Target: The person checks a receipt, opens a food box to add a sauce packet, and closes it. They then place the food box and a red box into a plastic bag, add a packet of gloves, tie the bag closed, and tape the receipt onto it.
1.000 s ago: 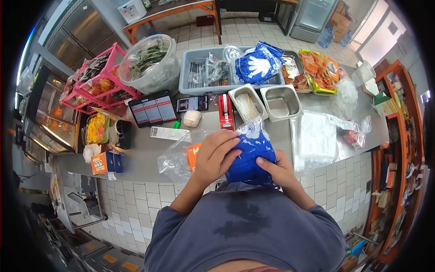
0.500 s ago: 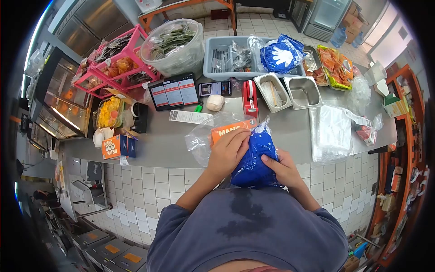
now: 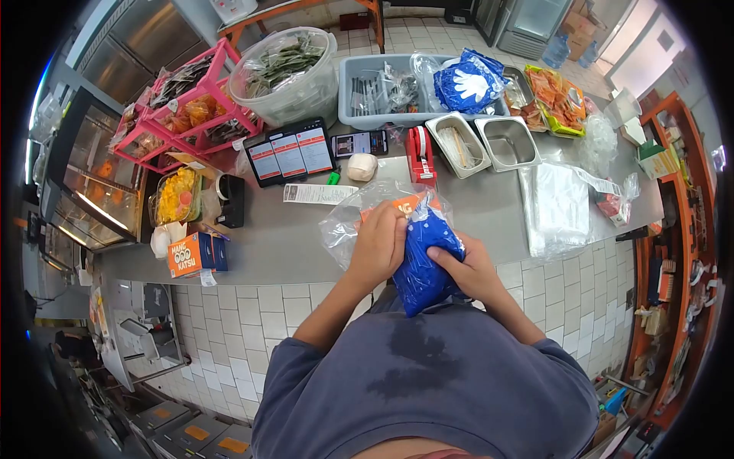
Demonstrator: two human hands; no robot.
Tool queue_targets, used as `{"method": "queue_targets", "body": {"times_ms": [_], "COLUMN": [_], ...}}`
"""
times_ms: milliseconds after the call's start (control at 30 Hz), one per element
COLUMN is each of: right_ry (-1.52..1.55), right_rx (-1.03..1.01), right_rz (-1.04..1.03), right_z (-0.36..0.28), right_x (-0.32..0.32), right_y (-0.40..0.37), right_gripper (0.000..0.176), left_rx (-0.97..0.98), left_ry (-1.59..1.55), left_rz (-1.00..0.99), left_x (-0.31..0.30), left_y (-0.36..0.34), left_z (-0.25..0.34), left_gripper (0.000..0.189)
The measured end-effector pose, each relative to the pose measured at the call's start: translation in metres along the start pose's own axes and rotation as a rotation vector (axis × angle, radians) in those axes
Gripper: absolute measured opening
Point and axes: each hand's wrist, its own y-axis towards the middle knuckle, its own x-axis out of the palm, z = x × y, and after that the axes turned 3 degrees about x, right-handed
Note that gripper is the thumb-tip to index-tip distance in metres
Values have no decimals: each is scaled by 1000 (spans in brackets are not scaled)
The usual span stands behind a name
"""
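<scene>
A blue plastic pack [image 3: 425, 264] is held close to my body at the counter's front edge. My left hand [image 3: 378, 243] pinches its upper left corner with the fingers closed. On the pack's right side, my right hand [image 3: 468, 269] grips with the thumb on top. Just behind the hands lies an orange box [image 3: 423, 200] in a clear plastic bag [image 3: 340, 223], partly hidden by my left hand and the pack. A round whitish bundle [image 3: 362, 167] and a printed slip [image 3: 315, 193] sit beyond the bag.
A tablet [image 3: 290, 153], a phone [image 3: 359, 143] and a red dispenser [image 3: 421, 157] stand behind. Steel pans [image 3: 508, 144] and a grey-blue tub [image 3: 348, 92] are farther back. Clear bags [image 3: 560, 210] lie right; an orange-and-blue box [image 3: 191, 256] stands left on the counter [image 3: 267, 249].
The blue pack has tilted more upright between my hands and its lower end points down more. My left hand has turned slightly and covers more of the orange box. The view has shifted a little.
</scene>
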Motion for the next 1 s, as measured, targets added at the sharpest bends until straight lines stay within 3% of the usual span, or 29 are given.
{"method": "queue_targets", "body": {"times_ms": [67,100,167,300,400,500,567,600,667,700,767,900,1000], "right_ry": [130,257,175,-14,1,-19,-68,-120,-57,5,77,161,79], "right_rx": [25,48,62,171,101,133,88,51,26,7,52,66,38], "right_rz": [-27,-58,-80,-207,-306,-388,-440,-494,-503,-524,-466,-295,-245], "right_z": [3,5,3,-7,-18,-21,-21,-21,-13,-9,-3,-4,1], "right_x": [-3,-5,-10,-25,-33,-42,-58,-65,-70,-72,-76,-85,-94], "right_y": [1,2,1,1,3,11,13,14,14,15,21,34,37], "right_gripper": [32,37,40,41,38,36,34,32,30,29,30,33,28], "left_rx": [238,241,434,530,567,433,-18,-9,-198,-203,-141,-148,-164], "left_ry": [13,6,35,-4,-29,-148,-496,-495,-971,-973,-1065,-825,-370], "left_rz": [-206,-217,-347,-384,-360,-305,-52,-58,-217,-219,-50,0,124], "left_x": [-8,-12,-17,-31,-35,-31,-32,-39,-49,-42,-23,19,36], "left_y": [6,9,15,24,25,27,22,23,24,27,31,30,22], "left_z": [-2,-4,-7,-10,-1,-4,-13,-14,-16,-18,-22,-10,-12], "left_gripper": [13,13,17,18,16,17,27,27,33,33,32,31,26]}}
